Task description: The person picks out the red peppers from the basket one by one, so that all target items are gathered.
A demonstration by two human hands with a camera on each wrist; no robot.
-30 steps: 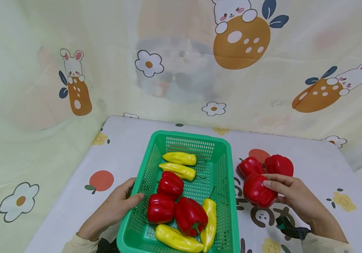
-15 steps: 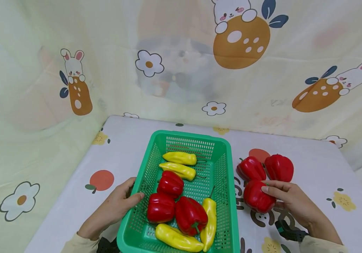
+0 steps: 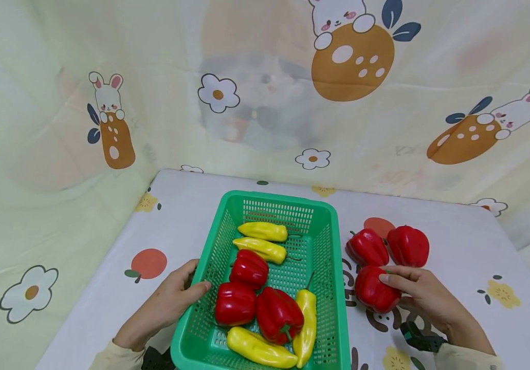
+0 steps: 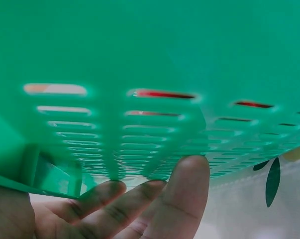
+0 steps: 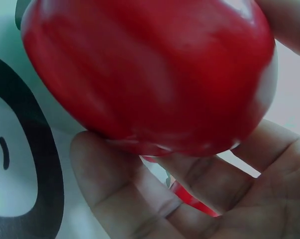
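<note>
A red bell pepper [image 3: 378, 289] is held between the thumb and fingers of my right hand [image 3: 424, 295], low at the table to the right of the basket. In the right wrist view that bell pepper [image 5: 154, 74] fills the upper part, with fingers under it. My left hand [image 3: 172, 293] grips the left rim of the green basket [image 3: 344, 308], thumb over the edge. Its fingers [image 4: 179, 199] lie along the slotted outer wall in the left wrist view. Inside the basket are three red bell peppers [image 3: 236, 304] and several long yellow peppers [image 3: 261, 349].
Two more red bell peppers, one on the left [image 3: 367, 247] and one on the right [image 3: 409, 246], lie just behind the held one. A patterned cloth covers the table [image 3: 190, 205]. A printed curtain [image 3: 255, 128] hangs along the back and sides.
My right hand has moved the bell pepper slightly toward me and lower, away from the two behind it. My left hand and the basket have stayed in place.
</note>
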